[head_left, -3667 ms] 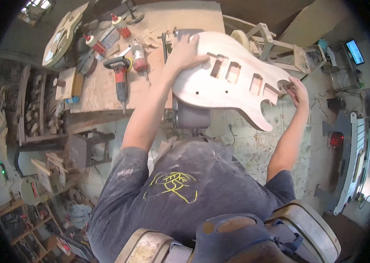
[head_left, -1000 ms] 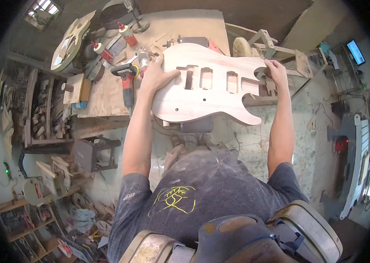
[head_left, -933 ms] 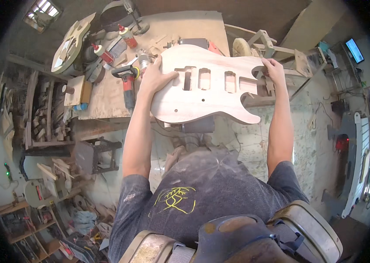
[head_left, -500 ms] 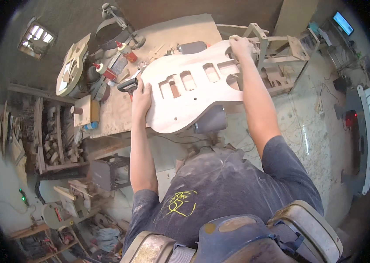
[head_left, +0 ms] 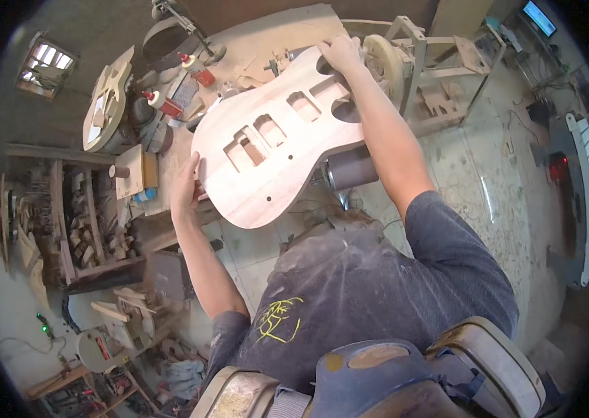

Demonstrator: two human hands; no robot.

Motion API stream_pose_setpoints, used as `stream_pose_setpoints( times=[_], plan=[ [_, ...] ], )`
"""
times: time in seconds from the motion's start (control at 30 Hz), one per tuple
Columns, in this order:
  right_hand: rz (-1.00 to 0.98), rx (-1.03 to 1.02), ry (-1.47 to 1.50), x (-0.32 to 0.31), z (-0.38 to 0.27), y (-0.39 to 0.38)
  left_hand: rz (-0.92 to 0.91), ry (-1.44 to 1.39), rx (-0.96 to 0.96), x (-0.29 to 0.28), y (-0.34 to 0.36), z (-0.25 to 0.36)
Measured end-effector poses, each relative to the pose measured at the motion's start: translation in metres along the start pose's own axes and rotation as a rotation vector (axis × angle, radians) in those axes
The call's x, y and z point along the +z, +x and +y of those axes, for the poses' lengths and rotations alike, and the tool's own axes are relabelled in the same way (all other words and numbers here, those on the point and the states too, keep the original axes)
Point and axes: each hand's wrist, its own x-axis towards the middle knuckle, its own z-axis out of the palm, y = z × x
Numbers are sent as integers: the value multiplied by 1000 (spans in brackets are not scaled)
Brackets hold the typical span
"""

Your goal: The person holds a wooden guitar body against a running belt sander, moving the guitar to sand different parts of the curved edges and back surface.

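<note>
A pale, unfinished wooden electric guitar body (head_left: 266,167) is held tilted over the near edge of the workbench. Several routed pockets and two small holes show in its face. My left hand (head_left: 186,187) grips its rounded lower-left edge, the fingers partly hidden under the wood. At the far upper right, my right hand (head_left: 342,56) is wrapped over the horn beside a cutaway. Below the body's right side sits a grey sanding drum (head_left: 352,169), partly covered by the wood; I cannot tell whether they touch.
Two red glue bottles (head_left: 197,70) and a desk lamp (head_left: 181,26) stand on the workbench (head_left: 287,29). Another guitar body (head_left: 108,104) is at the left. Wood offcuts fill a rack (head_left: 89,237) below it. A wooden frame (head_left: 416,66) and a round disc (head_left: 382,63) stand at right.
The guitar body has swung left and toward me, turning so its lower end drops. Both hands moved with it, still gripping. More of the sanding drum and the disc at right now shows.
</note>
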Motion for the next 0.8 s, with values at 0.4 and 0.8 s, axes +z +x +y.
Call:
stream_pose_setpoints(
  times=[0.4, 0.8],
  plan=[
    [-327, 293, 644, 12, 2, 2, -7, 90, -9, 19, 56, -9],
    [32, -175, 23, 89, 83, 46, -93, 134, 27, 36, 61, 2]
  ],
)
